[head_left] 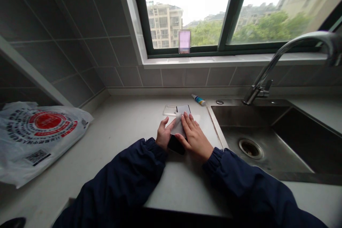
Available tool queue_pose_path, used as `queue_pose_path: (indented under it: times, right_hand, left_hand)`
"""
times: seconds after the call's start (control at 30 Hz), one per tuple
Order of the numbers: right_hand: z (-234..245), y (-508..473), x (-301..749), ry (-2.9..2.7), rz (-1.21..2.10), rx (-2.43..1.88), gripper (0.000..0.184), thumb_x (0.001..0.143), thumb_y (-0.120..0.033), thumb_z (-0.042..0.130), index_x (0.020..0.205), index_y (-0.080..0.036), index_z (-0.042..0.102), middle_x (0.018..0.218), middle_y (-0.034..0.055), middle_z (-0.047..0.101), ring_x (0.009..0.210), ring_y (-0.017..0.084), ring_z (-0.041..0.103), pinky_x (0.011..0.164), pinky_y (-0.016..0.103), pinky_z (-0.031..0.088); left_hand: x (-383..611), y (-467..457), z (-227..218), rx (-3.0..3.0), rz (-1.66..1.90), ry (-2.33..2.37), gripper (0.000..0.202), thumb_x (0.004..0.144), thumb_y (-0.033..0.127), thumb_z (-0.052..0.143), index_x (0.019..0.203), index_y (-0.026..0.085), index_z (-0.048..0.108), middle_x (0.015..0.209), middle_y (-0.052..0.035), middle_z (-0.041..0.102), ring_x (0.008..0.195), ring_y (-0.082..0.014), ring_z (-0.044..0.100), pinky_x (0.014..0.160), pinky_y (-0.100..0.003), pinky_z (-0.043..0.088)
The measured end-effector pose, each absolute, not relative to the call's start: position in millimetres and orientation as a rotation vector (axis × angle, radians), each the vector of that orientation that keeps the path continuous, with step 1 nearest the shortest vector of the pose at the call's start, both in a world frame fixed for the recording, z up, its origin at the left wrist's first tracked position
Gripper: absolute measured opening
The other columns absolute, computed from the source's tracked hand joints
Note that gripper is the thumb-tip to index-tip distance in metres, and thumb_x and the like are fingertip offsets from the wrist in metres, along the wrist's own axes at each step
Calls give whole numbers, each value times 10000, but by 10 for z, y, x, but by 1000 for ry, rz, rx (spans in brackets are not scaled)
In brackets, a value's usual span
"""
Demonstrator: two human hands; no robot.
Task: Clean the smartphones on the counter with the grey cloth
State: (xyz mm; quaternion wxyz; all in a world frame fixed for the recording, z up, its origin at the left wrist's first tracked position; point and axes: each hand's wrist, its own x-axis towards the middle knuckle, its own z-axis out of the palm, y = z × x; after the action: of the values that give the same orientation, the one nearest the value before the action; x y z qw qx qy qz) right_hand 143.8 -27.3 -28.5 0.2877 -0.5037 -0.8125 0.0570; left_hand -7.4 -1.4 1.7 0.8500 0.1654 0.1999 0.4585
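Observation:
A dark phone (176, 145) lies flat on the pale countertop (125, 128), its far end at the back. My left hand (163, 134) grips its left edge, thumb laid across the top. My right hand (194, 136) rests on it with fingers stretched flat, pressing a small white cloth or wipe (178, 127) onto the screen. A clear phone case (170, 110) lies just beyond the phone, touching its far left corner. Both arms wear dark blue sleeves.
A steel sink (267, 139) with a curved tap (288, 53) sits to the right. A small blue-capped tube (198, 99) lies by the back wall. A white plastic bag with red print (40, 135) lies at the left. A window runs above the tiled wall.

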Motion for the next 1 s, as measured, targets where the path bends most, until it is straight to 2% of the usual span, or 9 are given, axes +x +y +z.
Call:
queue_pose_path:
  times: [0.17,0.3,0.53,0.8,1.0]
  right_hand:
    - [-293,-299,1427,-2274,184,-1305,846,1040,-607,494,1688,-125,243,1740,214,201,1613,416,187,1249,653,309]
    - [-238,-324,1427,-2321,188,-1232,764,1054,-563,501,1668,-144,319,1721,207,269,1609,404,216,1247,662,311]
    - [-94,-394,1404,-2375,259,-1080,642,1059,-514,525,1558,-111,516,1633,219,447,1575,403,317,1243,672,325]
    - [-42,-455,1384,-2329,276,-852,413,1054,-371,571,1408,-188,681,1488,167,637,1469,341,521,1205,596,448]
    - [-22,-476,1384,-2323,273,-782,350,1065,-348,551,1336,-211,726,1410,116,707,1415,309,587,1193,559,481]
  left_hand:
    - [-126,-10,117,322,1053,402,764,935,556,397,1530,83,481,1310,-199,713,1262,-368,669,1166,-494,444]
    - [-200,26,126,292,1071,423,734,897,549,406,1482,120,519,1242,-198,729,1189,-398,697,1100,-558,490]
    - [-233,58,89,292,1087,461,711,932,581,344,1411,103,564,1144,-199,739,1092,-403,718,1019,-561,526]
    - [-255,74,83,270,1089,540,765,939,651,367,1403,80,579,1112,-221,745,982,-373,746,956,-533,564]
    - [-277,83,41,345,1048,487,821,941,704,339,1415,76,575,1124,-219,753,1026,-386,742,964,-546,556]
